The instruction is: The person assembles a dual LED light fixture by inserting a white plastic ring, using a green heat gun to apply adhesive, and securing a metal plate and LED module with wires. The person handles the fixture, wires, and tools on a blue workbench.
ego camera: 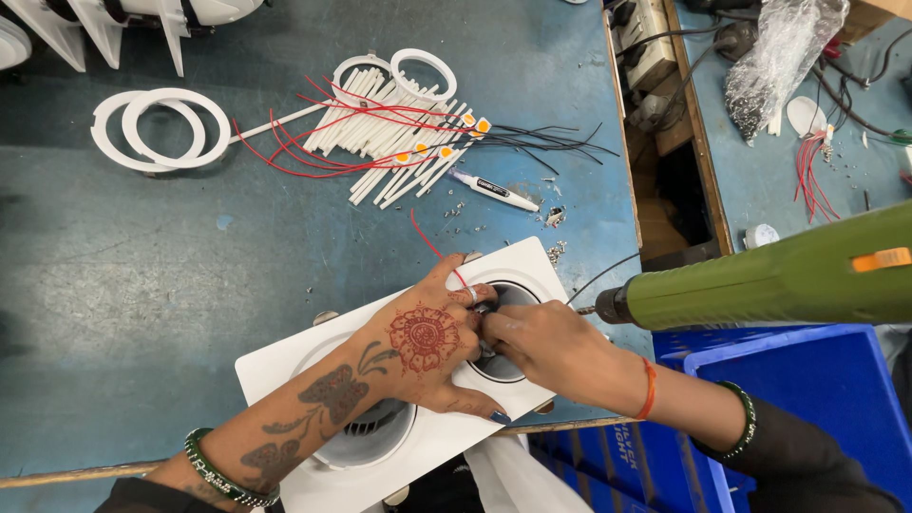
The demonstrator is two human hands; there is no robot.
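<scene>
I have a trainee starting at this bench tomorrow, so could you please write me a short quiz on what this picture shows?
1. True or false: the green power screwdriver lies flat on the bench top.
2. Where do both hands meet? A) at the white rings B) at a round opening of the white twin-opening panel C) at the blue crate
3. Fill in: the white sticks carry ___ wires.

Key
1. False: it hangs in the air, tip towards the panel.
2. B: the left hand and right hand pinch a small part there.
3. Red.
</scene>
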